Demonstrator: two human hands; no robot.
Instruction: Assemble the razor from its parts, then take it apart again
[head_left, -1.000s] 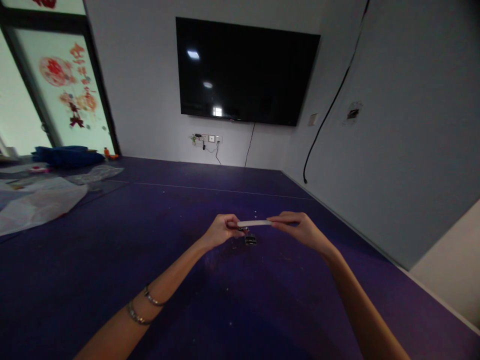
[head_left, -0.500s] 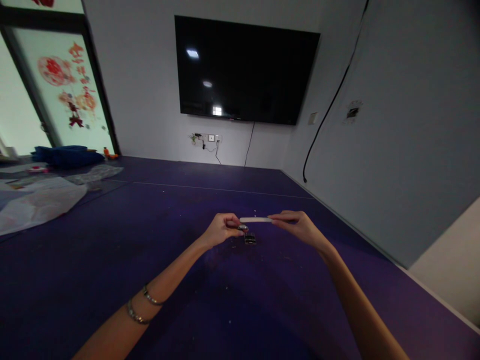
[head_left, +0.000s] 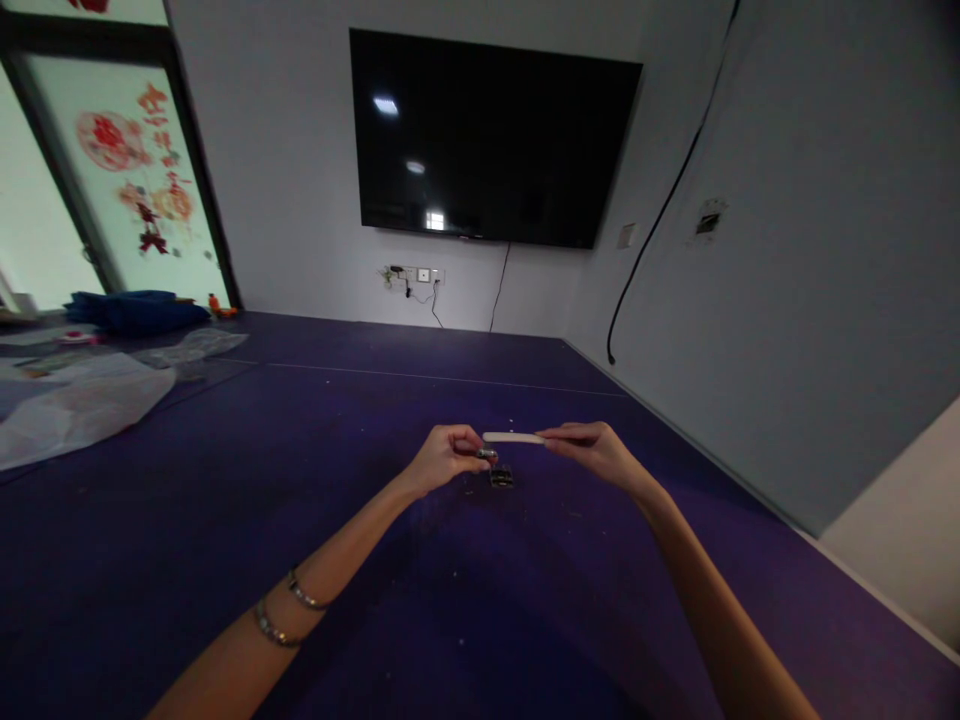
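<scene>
Left hand (head_left: 444,462): I see it clamped on a shiny piece (head_left: 487,454), lower centre.
Right hand (head_left: 600,456): pinching a white strip (head_left: 510,438).

We can't ID the silvery piece (head_left: 487,454) below the white stick (head_left: 513,438); left hand (head_left: 441,461) partly covers it. Dark block (head_left: 501,478) below the stick: too small for us. Right hand (head_left: 602,456) hides one stick end.

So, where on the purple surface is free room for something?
Between the left forearm and right forearm, apart from specks; also between the left forearm and the plastic sheet. Crowded: around the blue cloth at far left, and near the small dark object by the left hand.
</scene>
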